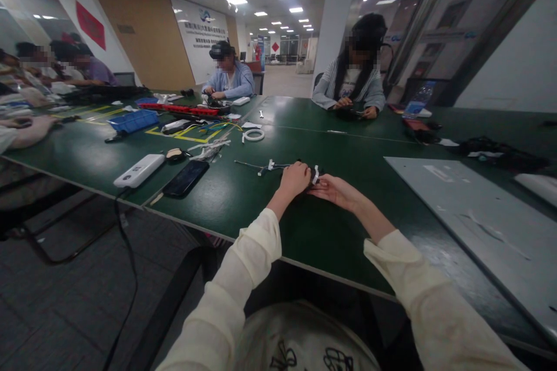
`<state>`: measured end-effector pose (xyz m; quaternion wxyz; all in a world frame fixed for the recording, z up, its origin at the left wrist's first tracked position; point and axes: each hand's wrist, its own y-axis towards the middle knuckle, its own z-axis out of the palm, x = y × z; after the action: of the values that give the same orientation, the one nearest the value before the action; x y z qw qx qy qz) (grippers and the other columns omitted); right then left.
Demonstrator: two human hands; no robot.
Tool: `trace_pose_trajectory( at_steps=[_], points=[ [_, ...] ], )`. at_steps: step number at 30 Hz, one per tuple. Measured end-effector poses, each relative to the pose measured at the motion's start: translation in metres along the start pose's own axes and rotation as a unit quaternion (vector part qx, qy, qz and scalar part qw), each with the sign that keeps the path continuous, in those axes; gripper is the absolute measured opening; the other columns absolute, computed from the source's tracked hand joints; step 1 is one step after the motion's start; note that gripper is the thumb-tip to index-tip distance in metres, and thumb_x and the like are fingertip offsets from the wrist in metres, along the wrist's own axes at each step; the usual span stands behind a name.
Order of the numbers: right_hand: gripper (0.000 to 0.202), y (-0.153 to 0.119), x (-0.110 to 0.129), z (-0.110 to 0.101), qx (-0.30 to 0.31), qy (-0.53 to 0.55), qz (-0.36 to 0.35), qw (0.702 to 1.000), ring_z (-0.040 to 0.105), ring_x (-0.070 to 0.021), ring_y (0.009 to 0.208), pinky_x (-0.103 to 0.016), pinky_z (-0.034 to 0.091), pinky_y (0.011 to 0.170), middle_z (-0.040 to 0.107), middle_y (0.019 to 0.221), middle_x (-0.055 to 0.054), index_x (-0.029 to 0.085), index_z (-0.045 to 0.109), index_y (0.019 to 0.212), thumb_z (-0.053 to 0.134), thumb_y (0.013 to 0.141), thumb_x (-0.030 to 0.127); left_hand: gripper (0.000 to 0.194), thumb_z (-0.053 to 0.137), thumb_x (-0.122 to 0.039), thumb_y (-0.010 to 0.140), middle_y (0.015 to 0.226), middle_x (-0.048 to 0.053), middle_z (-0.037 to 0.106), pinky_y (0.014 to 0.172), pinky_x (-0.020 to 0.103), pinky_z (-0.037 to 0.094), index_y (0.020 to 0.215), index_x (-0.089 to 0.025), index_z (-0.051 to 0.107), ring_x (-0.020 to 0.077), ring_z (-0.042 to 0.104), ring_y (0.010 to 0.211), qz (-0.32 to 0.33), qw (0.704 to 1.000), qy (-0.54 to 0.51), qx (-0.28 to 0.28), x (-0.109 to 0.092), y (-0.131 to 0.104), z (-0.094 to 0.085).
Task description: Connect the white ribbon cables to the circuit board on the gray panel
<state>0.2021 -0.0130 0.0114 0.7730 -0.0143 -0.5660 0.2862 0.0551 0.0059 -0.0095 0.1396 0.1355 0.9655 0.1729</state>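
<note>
A thin dark cable (248, 163) lies on the green table and runs rightward beneath my left hand (296, 178). White tape flags (270, 164) stick out from it left of the hand. My left hand is closed over the cable bundle, fingers curled. Just to the right, my right hand (333, 191) grips the bundle's other end from the near side, its fingers pressed together beside another white tape piece (315, 175). Most of the bundle between the hands is covered.
Left of my hands are a phone (187, 178), a white power strip (140, 171) and a tape roll (253, 135). A blue bin (133, 122) stands farther off. A grey panel (474, 214) lies at right. Two people work across the table; others sit far left.
</note>
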Motion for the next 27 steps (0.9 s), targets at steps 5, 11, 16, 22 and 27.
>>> trace_pose_trajectory(
  at_steps=[5,11,16,22,27],
  points=[
    [0.010,-0.005,0.005,-0.009,-0.069,-0.171,-0.003,0.983,0.066,-0.0185,0.071,-0.030,0.055,0.068,0.066,0.075,-0.012,0.012,0.055,0.081,0.055,0.081,0.022,0.034,0.027,-0.029,0.093,0.103,0.008,0.058,0.086,0.032,0.041,0.095,-0.016,0.058,0.0175,0.055,0.095,-0.009,1.000,0.018,0.014,-0.002,-0.002,-0.001],
    [0.017,-0.004,0.024,-0.065,-0.315,-0.526,-0.143,0.777,0.062,-0.0225,0.083,-0.035,0.049,0.075,0.065,0.087,-0.011,0.015,0.059,0.082,0.050,0.082,0.029,0.035,0.026,-0.031,0.094,0.103,0.007,0.057,0.086,0.034,0.041,0.095,-0.017,0.059,0.0179,0.055,0.095,0.005,1.000,0.005,0.023,-0.001,-0.003,-0.001],
    [0.035,-0.012,0.026,-0.129,-0.471,-0.653,-0.161,0.571,0.048,-0.0306,0.108,-0.043,0.040,0.088,0.054,0.112,-0.019,0.009,0.053,0.110,0.047,0.080,0.027,0.035,0.026,-0.032,0.094,0.104,0.007,0.057,0.086,0.035,0.041,0.094,-0.017,0.058,0.0184,0.055,0.095,0.009,1.000,0.005,0.027,0.000,-0.003,0.000],
    [0.046,-0.012,0.003,-0.170,-0.514,-0.648,-0.061,0.558,0.038,-0.0382,0.115,-0.059,0.031,0.088,0.048,0.118,-0.024,0.007,0.047,0.118,0.038,0.084,0.037,0.034,0.028,-0.031,0.093,0.105,0.007,0.057,0.088,0.036,0.039,0.095,-0.017,0.058,0.0187,0.055,0.097,-0.005,0.999,0.003,0.035,-0.003,-0.002,-0.002],
    [0.049,-0.004,0.002,-0.170,-0.472,-0.668,-0.067,0.571,0.041,-0.0357,0.114,-0.055,0.032,0.089,0.048,0.120,-0.023,0.009,0.045,0.121,0.035,0.085,0.040,0.032,0.030,-0.034,0.093,0.107,0.007,0.057,0.090,0.038,0.039,0.097,-0.018,0.057,0.0199,0.054,0.099,0.001,0.999,0.000,0.049,-0.005,-0.005,-0.008]
  ],
)
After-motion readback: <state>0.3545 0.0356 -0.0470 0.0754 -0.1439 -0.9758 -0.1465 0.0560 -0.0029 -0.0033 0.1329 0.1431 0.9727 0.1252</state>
